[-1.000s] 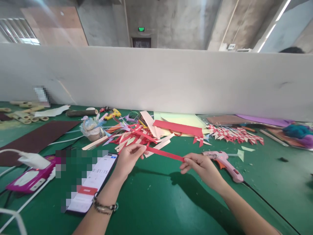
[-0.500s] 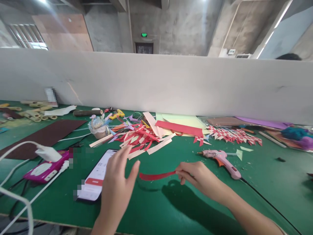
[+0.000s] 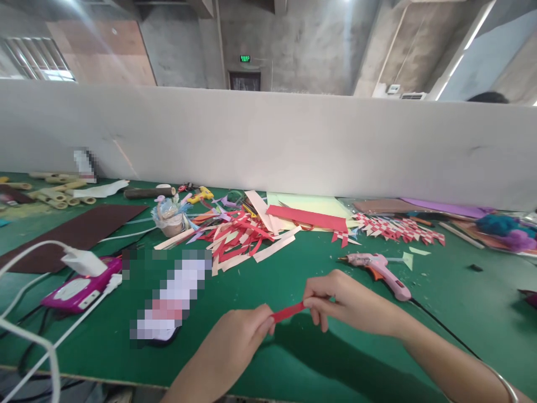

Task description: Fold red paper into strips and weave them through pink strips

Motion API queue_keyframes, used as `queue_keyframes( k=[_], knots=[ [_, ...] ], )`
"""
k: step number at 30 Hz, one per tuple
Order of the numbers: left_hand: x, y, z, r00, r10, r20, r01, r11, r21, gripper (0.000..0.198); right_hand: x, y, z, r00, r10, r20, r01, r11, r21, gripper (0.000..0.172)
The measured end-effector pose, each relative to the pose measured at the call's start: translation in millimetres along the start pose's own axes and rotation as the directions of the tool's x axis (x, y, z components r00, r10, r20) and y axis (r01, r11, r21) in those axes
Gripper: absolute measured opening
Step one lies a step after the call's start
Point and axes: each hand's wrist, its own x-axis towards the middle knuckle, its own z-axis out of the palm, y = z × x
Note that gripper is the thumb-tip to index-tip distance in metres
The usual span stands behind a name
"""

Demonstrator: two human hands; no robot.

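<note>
Low at centre frame, left hand (image 3: 232, 342) and right hand (image 3: 338, 302) have fingers clamped on a red strip (image 3: 288, 311) above the green worktop (image 3: 251, 288), whose near edge crosses lower left; open surface separates strip from paper scraps (image 3: 241, 238).

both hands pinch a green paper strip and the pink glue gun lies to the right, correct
Not quite: the head view shows the paper strip is red, not green. The left hand and right hand do pinch it, and the pink glue gun lies to the right.

1 head-worn view, facing forward-down across tabletop (image 3: 247, 286)
</note>
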Motion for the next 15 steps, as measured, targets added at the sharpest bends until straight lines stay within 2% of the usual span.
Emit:
queue_keyframes(
  k=[4,6,11,15],
  knots=[
    [-5.5,-19.8,-6.5,0.998,-0.05,0.042,0.051,0.998,-0.04,0.037,5.7,15.8,-7.5,0.995,0.073,0.075,-0.086,0.978,0.19,0.025],
    [-5.3,-24.6,-8.6,0.996,-0.071,0.049,0.072,0.997,-0.012,0.037,9.6,20.5,-9.3,0.992,0.055,0.114,-0.079,0.973,0.215,0.027],
    [-1.1,-28.6,-7.4,0.993,-0.115,0.026,0.11,0.981,0.16,0.032,17.6,24.3,-7.6,0.995,-0.046,0.093,0.038,0.995,0.088,0.031],
    [2.0,-34.1,-6.6,0.991,-0.121,-0.054,0.129,0.97,0.204,0.031,25.1,31.8,-13.2,0.998,-0.053,0.018,0.052,0.999,0.015,0.03]
  ],
)
